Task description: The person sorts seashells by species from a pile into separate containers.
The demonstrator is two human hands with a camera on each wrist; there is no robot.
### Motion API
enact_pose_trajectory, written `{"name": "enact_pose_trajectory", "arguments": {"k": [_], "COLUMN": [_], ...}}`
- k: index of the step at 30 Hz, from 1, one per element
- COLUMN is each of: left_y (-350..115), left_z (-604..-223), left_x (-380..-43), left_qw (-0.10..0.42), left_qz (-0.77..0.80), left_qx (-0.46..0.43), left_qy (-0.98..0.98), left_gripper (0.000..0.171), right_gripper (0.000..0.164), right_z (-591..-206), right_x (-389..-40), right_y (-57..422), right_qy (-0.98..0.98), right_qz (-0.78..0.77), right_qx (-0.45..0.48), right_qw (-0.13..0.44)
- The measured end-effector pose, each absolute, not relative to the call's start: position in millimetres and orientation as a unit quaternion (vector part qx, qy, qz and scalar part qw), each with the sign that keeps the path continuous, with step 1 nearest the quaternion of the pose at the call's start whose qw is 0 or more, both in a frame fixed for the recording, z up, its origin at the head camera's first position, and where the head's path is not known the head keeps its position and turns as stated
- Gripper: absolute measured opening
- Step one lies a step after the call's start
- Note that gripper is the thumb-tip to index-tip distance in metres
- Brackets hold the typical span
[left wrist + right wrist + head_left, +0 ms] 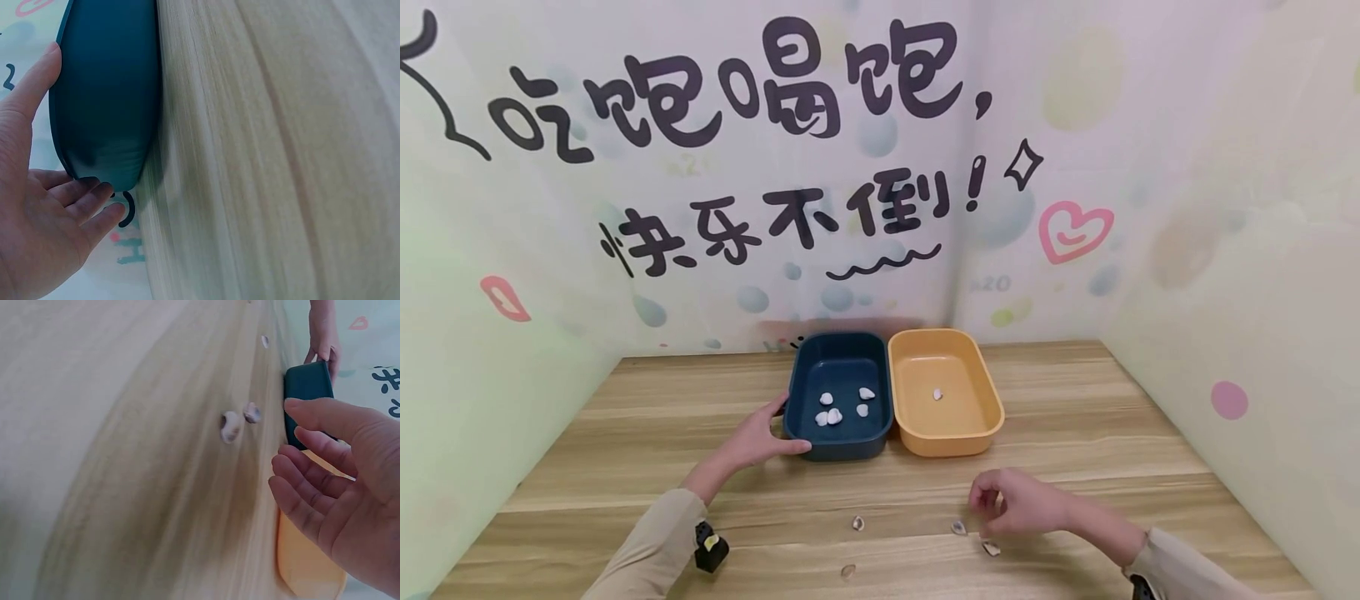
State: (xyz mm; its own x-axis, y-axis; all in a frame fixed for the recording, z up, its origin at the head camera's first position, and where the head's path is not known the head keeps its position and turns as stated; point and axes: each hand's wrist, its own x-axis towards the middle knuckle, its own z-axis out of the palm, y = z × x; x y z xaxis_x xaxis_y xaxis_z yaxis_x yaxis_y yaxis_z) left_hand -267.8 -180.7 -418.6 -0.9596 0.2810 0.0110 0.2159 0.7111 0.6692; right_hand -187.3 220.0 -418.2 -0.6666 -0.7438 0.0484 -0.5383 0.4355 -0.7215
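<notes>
My left hand (767, 437) holds the near left corner of a dark blue container (842, 451), thumb along the front rim and fingers against the left side. Several whitish seashells (835, 416) lie inside it. Just above the table, my right hand (1022, 502) hovers with loosely bent fingers; in the right wrist view nothing shows between them. Close to that hand are a greyish seashell (958, 527) and a pale, curved seashell (991, 548). A third seashell (858, 523) lies farther left, and a small brownish shell (847, 571) sits near the front.
A yellow container (951, 446) stands against the blue one's right side, with one small seashell (937, 394) in it. Both rest on a wood-grain table (700, 400) at the back. Printed cloth walls (1075, 292) rise behind and on either side.
</notes>
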Motion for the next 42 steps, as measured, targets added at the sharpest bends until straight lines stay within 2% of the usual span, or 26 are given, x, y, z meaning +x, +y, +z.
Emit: {"name": "enact_pose_trajectory", "arguments": {"k": [9, 27, 42], "left_y": [-181, -182, -181], "left_z": [-419, -420, -420], "left_x": [-267, -269, -269], "left_qw": [0.049, 0.053, 0.052], "left_qz": [0.359, 0.371, 0.364], "left_qx": [0.135, 0.136, 0.138], "left_qy": [0.922, 0.917, 0.92], "left_gripper": [0.1, 0.102, 0.101], "right_gripper": [0.026, 0.014, 0.008], "right_z": [-430, -433, -425], "right_x": [-177, -178, -196], "right_y": [221, 227, 234], "right_qy": [0.822, 0.83, 0.84], "right_qz": [-0.353, -0.35, -0.351], "right_qx": [-0.406, -0.416, -0.403], "right_qw": [0.186, 0.123, 0.093]}}
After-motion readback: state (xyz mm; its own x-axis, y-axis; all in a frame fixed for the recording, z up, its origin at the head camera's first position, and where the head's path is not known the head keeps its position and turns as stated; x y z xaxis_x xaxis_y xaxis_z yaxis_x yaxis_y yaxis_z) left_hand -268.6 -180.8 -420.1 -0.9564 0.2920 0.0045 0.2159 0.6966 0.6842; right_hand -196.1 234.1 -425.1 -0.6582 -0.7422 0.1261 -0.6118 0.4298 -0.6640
